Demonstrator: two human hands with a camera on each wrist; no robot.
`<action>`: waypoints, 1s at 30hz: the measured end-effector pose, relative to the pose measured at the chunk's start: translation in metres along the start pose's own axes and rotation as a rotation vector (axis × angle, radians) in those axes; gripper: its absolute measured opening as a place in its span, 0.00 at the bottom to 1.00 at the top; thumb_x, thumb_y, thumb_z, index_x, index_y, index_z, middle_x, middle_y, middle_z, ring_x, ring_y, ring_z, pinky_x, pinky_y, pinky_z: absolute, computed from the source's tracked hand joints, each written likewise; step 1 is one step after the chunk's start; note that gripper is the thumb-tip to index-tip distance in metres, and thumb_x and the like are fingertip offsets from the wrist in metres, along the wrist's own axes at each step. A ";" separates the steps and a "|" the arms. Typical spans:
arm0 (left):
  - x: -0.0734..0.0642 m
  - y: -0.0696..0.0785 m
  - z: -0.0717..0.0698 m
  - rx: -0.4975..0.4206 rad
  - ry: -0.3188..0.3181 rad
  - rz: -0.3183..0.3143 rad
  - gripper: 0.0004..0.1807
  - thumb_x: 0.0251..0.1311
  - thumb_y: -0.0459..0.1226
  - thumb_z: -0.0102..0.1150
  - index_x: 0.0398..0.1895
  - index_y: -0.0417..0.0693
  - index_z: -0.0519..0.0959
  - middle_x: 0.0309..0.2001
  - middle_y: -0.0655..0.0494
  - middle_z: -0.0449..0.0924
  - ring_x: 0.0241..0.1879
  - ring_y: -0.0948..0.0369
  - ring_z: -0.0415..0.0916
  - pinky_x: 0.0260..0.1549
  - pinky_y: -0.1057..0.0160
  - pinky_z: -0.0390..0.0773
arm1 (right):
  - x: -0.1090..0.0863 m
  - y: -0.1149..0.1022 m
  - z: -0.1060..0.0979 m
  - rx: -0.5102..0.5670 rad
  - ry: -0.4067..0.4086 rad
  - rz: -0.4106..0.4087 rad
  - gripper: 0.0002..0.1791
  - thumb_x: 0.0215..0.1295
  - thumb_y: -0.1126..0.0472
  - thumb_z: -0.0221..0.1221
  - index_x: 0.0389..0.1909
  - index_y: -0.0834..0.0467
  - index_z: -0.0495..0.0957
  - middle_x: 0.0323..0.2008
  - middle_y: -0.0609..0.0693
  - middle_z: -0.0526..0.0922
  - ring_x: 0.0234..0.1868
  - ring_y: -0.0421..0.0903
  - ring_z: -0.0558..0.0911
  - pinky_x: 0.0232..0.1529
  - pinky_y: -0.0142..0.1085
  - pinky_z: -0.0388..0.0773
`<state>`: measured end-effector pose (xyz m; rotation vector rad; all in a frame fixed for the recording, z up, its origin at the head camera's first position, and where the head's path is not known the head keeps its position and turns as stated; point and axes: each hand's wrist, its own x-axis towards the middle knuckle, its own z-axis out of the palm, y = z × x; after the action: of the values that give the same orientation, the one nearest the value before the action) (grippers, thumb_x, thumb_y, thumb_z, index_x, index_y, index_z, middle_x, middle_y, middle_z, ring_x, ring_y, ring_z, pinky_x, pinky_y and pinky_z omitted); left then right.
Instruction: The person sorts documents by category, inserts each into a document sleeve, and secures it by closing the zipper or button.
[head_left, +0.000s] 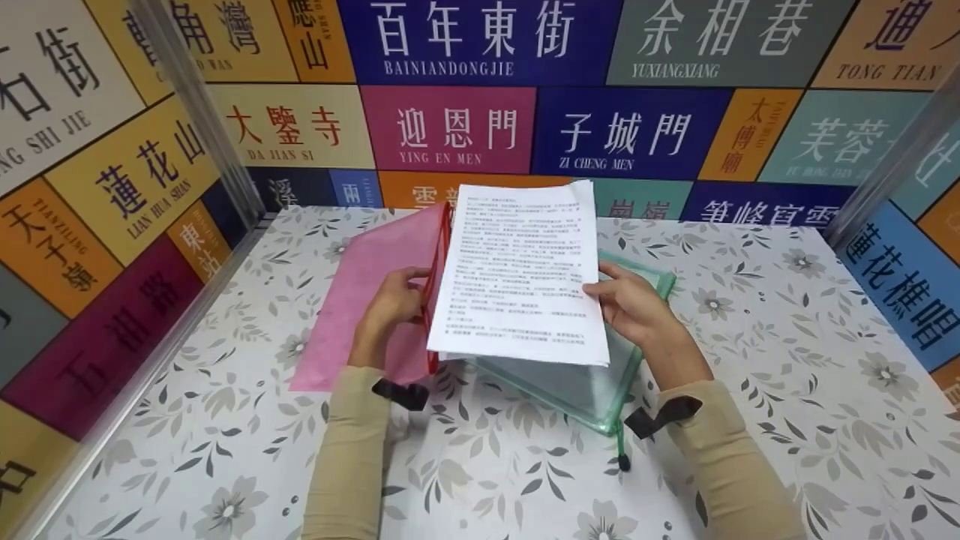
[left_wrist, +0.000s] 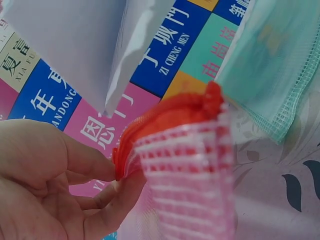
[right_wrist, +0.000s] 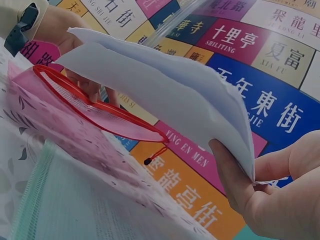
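My right hand (head_left: 634, 300) pinches a stack of printed paper sheets (head_left: 521, 277) by its right edge, fingers on one side and thumb on the other. The stack is tilted up off the table. My left hand (head_left: 394, 304) grips the red zipper edge of a pink mesh zipper pouch (head_left: 352, 307). In the right wrist view the pouch's red zipper mouth (right_wrist: 127, 120) gapes, and the papers stand above it, outside. A green mesh zipper pouch (head_left: 577, 394) lies flat on the table, partly hidden under the papers.
A floral-patterned cloth (head_left: 480, 480) covers the table. Behind stands a wall of coloured panels (head_left: 450, 127) with Chinese lettering. Clear posts rise at the back corners. The green pouch's zipper pull (head_left: 623, 461) hangs toward the front. Dark bands circle both wrists.
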<state>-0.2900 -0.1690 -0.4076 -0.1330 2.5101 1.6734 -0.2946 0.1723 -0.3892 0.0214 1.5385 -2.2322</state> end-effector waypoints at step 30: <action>0.001 0.003 0.005 0.005 0.002 -0.037 0.29 0.64 0.24 0.45 0.70 0.41 0.69 0.49 0.38 0.80 0.33 0.58 0.79 0.30 0.62 0.86 | 0.016 0.021 -0.020 0.046 0.000 0.101 0.40 0.71 0.76 0.49 0.80 0.56 0.47 0.47 0.50 0.83 0.45 0.44 0.86 0.42 0.35 0.84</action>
<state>-0.2909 -0.1637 -0.4071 -0.1802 2.4968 1.6543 -0.3064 0.1786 -0.4195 0.1096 1.4526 -2.1882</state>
